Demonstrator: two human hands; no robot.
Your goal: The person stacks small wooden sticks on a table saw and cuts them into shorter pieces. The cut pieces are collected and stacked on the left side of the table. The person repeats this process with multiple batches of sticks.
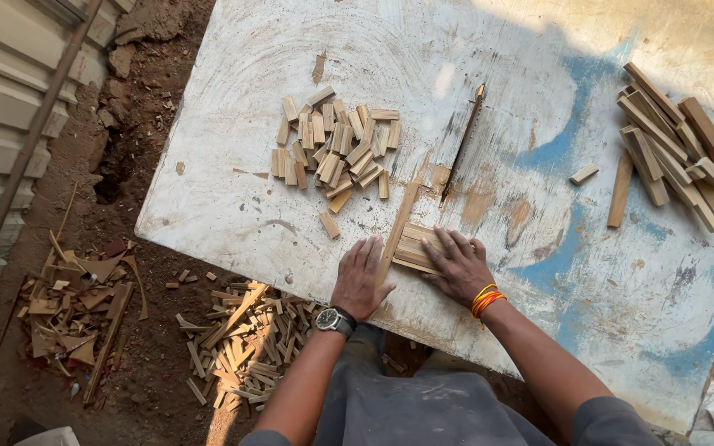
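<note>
While my left hand [361, 277] lies flat and open, my right hand [456, 264] presses the wood strips [413, 248]; the saw blade [462, 144] just beyond my fingertips could nick them if the strips slip.

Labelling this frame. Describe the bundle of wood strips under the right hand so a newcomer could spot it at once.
Start at the worn white table with the saw blade rising through a slot at its middle. Follow the slot toward the near edge: the bundle of wood strips lies there, pressed flat under the right hand, with the left hand beside it. Unlike the scattered short blocks and the long sticks, it is neatly stacked.
</note>
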